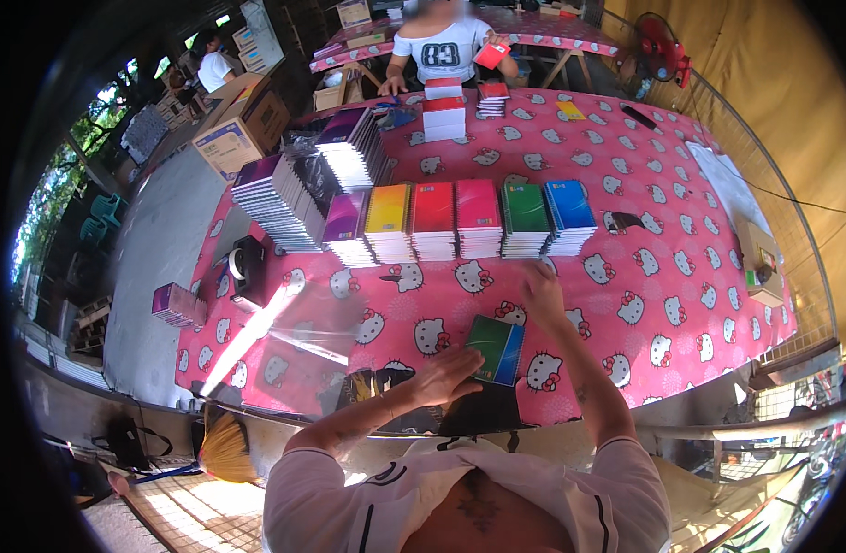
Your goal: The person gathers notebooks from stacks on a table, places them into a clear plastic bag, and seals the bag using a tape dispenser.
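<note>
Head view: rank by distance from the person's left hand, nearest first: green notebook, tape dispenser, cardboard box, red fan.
1. Green notebook: under the left hand, near table edge.
2. Tape dispenser: to the left, at the table's left edge.
3. Cardboard box: far left, beyond the table.
4. Red fan: far right corner, farthest.
</note>
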A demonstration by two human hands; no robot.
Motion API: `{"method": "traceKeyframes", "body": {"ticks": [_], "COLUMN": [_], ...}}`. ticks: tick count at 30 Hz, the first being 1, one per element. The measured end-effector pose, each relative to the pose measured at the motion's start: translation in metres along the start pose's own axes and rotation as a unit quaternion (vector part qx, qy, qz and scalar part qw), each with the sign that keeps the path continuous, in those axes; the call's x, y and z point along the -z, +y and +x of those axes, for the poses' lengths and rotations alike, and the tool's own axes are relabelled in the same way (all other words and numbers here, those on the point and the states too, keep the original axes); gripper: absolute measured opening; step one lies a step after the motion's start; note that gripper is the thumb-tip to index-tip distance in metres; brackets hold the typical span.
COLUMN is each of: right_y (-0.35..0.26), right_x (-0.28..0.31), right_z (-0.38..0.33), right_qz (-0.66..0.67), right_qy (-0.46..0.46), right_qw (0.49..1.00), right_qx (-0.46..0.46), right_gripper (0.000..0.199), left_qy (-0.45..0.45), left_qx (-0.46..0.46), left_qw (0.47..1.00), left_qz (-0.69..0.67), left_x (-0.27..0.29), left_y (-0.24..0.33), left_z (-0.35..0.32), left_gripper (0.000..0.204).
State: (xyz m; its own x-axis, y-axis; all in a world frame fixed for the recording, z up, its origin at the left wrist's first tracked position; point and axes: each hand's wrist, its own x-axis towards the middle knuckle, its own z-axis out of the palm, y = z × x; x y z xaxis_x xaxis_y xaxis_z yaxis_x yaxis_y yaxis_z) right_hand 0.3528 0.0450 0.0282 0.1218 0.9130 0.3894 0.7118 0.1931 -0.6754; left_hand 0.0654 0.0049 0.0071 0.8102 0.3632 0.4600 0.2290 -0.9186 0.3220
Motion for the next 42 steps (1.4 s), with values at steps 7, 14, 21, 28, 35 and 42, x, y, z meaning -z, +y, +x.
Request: {"method": "traceKeyframes", "body": {"ticks": [7,14,21,28,35,42], "right_y": [-0.084,-0.117,-0.048,-0.056,-0.065,-0.005], "right_x": [-0.070,-0.043,-0.013,-0.008,-0.052,0.001], "right_z": [0.111,0.047,-0.151,0.013,0.088,-0.082], "right_qz": [-0.158,-0.118,-0.022,-0.065,-0.226,0.209], "right_qy": [0.061,0.070,-0.054,0.110,0.121,-0.079], "right_qw": [0.960,0.935,0.997,0.989,0.954,0.974], "right_qx": [0.225,0.327,0.050,0.078,0.157,0.028], "right_gripper": [0.059,0.041,0.028,0.050,0.041,0.032], "left_qy": [0.083,0.094,0.226,0.011,0.125,0.208], "left_qx": [0.265,0.230,0.053,0.125,0.158,-0.022], "left_qw": [0.936,0.920,0.959,0.992,0.948,0.975], "left_qz": [0.218,0.302,0.164,-0.012,0.247,0.077], "left_x": [0.091,0.114,0.109,-0.011,0.080,0.088], "left_y": [-0.137,-0.196,-0.035,0.027,-0.155,-0.024], "left_z": [0.119,0.047,0.085,0.023,0.107,0.064], "left_gripper": [0.082,0.034,0.042,0.048,0.041,0.039]}}
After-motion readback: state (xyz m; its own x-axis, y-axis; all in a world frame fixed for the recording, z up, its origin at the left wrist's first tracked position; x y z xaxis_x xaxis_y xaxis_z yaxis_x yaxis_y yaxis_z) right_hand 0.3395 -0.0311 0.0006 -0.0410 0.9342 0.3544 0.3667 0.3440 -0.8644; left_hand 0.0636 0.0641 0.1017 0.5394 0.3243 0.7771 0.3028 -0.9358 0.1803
